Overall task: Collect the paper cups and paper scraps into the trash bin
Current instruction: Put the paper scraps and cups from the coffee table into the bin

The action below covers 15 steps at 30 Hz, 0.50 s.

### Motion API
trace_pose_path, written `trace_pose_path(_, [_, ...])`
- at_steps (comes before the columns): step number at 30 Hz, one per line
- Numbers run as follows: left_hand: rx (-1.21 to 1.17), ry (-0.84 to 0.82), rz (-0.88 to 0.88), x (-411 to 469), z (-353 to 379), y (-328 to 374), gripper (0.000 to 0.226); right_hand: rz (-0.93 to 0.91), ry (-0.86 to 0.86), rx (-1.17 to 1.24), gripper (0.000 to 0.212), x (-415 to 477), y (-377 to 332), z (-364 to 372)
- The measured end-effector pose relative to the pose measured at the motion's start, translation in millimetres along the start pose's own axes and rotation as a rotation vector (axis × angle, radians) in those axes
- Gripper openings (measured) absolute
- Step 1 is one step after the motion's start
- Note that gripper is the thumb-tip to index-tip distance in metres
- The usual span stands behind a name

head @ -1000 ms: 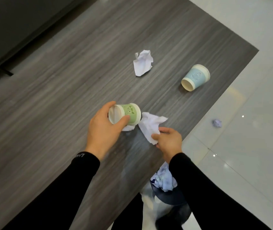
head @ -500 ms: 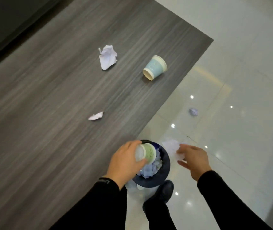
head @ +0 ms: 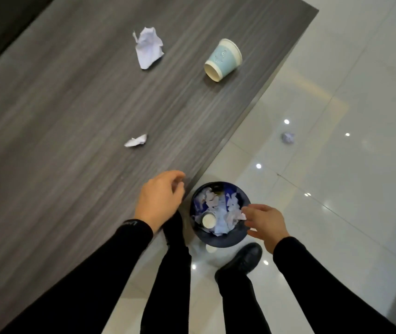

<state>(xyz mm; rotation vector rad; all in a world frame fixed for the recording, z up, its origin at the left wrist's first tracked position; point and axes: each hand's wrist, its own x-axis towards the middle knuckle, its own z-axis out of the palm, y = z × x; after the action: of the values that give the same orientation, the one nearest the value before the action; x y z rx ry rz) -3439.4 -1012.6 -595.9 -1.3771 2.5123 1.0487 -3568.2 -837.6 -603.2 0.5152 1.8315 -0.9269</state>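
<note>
Now, a grey wood-grain table (head: 59,116) is filling the left and far part of the view. A large crumpled paper (head: 149,48) is lying on its far side. Nearer, a small paper scrap (head: 136,141) is resting on the table on its own, well apart from the large one.

The left hand (head: 159,197) is hovering over the near right edge of the table, back up. Its fingers are hanging loosely curled and holding nothing. A black sleeve is covering the arm down to the wrist.

To the right of the large paper, a light blue paper cup (head: 223,60) is lying on its side near the table's right edge, with its mouth facing far and right.

Just right of the table edge, a dark round trash bin (head: 223,242) is standing on the glossy white floor (head: 336,213). Torn paper scraps are filling it, and a cup (head: 208,219) is sitting among them on the near left side, mouth up.

The right hand (head: 263,224) is hanging over the bin's right rim, its fingers relaxed and slightly spread. Whether its fingertips are touching the paper below cannot be told. A black shoe (head: 240,260) is standing beside the bin on the near side.

Farther right, a small paper ball (head: 287,137) is lying on the floor, well apart from the bin.
</note>
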Motion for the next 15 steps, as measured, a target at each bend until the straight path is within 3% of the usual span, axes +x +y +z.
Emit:
trace_pose_path(4, [0.114,0.242,-0.037,31,-40,-27,0.034,-0.034,-0.041,0.003,0.027,-4,-23,7])
trace_pose_path(7, [0.269,0.112,-0.036,61,-51,-40,0.051,-0.060,-0.091,0.000,0.027,-8,-35,15])
trace_pose_path(10, [0.349,-0.073,-0.021,80,-46,-49,0.051,-0.089,-0.147,0.017,0.023,-12,-43,21])
trace_pose_path(15, [0.269,0.048,0.013,71,-39,-49,0.026,-0.077,-0.160,0.056,0.030,-9,-45,25])
